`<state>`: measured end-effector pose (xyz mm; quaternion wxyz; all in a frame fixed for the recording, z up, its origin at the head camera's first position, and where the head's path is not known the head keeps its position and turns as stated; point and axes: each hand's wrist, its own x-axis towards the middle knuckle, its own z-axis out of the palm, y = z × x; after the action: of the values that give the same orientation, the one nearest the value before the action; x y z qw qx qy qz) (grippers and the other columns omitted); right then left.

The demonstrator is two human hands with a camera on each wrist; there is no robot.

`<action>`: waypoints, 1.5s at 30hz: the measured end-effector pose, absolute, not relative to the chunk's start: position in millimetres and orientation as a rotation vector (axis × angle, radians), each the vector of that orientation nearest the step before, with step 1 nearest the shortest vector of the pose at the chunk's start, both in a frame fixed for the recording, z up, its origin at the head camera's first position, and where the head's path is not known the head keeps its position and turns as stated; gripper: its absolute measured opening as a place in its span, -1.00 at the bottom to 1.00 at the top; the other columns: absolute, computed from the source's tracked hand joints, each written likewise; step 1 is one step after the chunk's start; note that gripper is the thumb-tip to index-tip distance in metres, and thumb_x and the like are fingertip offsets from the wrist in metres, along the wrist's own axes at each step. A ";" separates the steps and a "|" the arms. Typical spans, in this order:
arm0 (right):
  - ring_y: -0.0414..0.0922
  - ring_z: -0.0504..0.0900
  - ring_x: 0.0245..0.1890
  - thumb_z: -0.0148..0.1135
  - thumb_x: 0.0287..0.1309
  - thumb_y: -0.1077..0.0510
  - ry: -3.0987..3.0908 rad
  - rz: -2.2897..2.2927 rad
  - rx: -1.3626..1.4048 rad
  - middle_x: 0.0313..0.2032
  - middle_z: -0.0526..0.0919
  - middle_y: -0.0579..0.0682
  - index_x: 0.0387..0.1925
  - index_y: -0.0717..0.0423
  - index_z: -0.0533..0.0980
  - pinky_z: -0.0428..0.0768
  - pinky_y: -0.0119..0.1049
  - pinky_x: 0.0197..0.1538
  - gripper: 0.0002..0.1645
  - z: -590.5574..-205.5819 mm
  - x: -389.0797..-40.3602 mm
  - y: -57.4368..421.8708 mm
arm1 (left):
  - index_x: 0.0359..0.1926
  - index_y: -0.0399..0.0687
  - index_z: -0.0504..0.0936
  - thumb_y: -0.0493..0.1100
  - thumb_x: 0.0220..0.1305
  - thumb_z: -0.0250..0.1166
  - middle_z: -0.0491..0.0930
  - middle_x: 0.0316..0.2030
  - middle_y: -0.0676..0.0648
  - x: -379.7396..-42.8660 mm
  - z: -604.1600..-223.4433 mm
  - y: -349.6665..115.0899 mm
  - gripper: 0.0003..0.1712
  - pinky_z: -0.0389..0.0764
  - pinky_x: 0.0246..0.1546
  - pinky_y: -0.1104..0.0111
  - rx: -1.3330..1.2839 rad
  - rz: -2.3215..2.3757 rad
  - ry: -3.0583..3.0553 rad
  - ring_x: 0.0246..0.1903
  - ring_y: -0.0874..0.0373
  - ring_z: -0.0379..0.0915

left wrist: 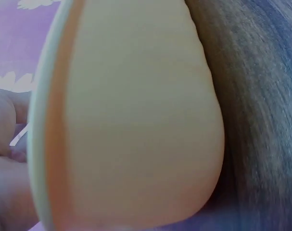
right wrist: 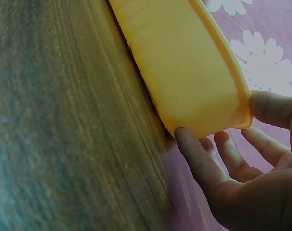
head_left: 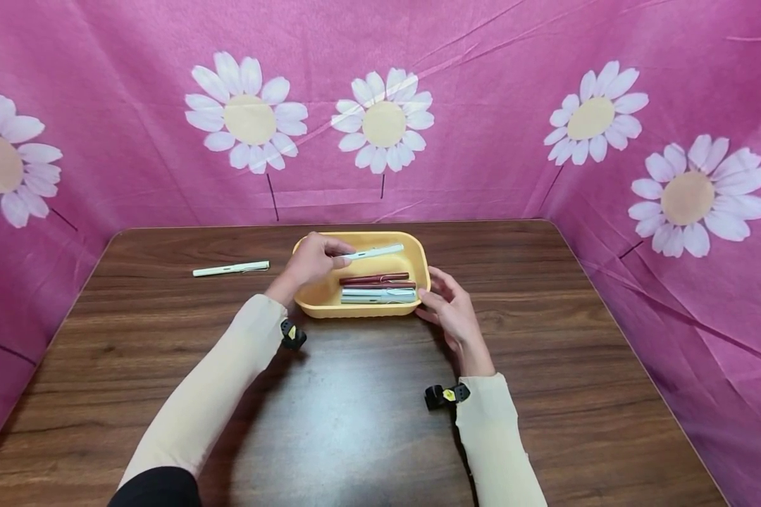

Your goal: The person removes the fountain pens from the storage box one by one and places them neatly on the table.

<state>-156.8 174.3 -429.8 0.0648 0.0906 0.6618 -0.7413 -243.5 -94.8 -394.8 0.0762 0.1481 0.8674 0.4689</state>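
A yellow plastic tray (head_left: 317,310) sits on the wooden table. My left hand (head_left: 313,262) reaches over its left part and pinches one end of a pale, capped pen (head_left: 380,251) between thumb and fingers. Two dark red pens (head_left: 374,279) and some light blue pens (head_left: 378,296) lie side by side near the tray's front right. At the tray's right end my right hand (head_left: 452,304) grips the corner. In the right wrist view its thumb (right wrist: 273,108) is on the rim and its fingertips touch the outer wall. The tray hides most of my left hand in the left wrist view.
A pale green-white pen (head_left: 231,269) lies alone on the table (head_left: 330,422), left of the tray. Pink cloth with daisies (head_left: 482,127) hangs behind the table and along both sides.
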 end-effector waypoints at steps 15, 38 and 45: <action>0.06 0.55 0.16 0.15 0.38 0.40 2.007 -2.250 0.247 0.28 0.40 0.29 0.48 0.15 0.26 0.64 0.01 0.08 -0.31 -431.3 -157.6 174.6 | 0.00 -0.29 0.75 -0.34 0.31 0.38 0.72 -0.04 -0.24 -237.0 -388.7 -119.1 -0.75 0.59 -0.06 0.22 0.378 1.466 2.630 -0.06 -0.02 0.59; 0.08 0.56 0.15 0.15 0.39 0.40 2.002 -2.245 0.242 0.29 0.42 0.26 0.48 0.12 0.27 0.63 0.03 0.08 -0.32 -430.8 -158.4 175.7 | -0.02 -0.26 0.76 -0.31 0.32 0.38 0.73 -0.11 -0.22 -226.6 -378.8 -155.7 -0.77 0.52 -0.24 0.38 0.376 1.412 2.763 -0.16 0.01 0.56; 0.07 0.56 0.15 0.15 0.39 0.39 2.004 -2.238 0.254 0.29 0.42 0.27 0.48 0.12 0.27 0.63 0.03 0.08 -0.31 -431.0 -159.0 175.3 | -0.03 -0.25 0.76 -0.30 0.33 0.38 0.74 -0.13 -0.21 -223.6 -381.0 -167.4 -0.78 0.51 -0.26 0.38 0.386 1.417 2.798 -0.18 0.02 0.56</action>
<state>-159.0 175.3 -431.0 0.0634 0.0841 0.6634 -0.7408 -223.6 -167.4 -381.0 -0.0089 0.1220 0.8854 0.4483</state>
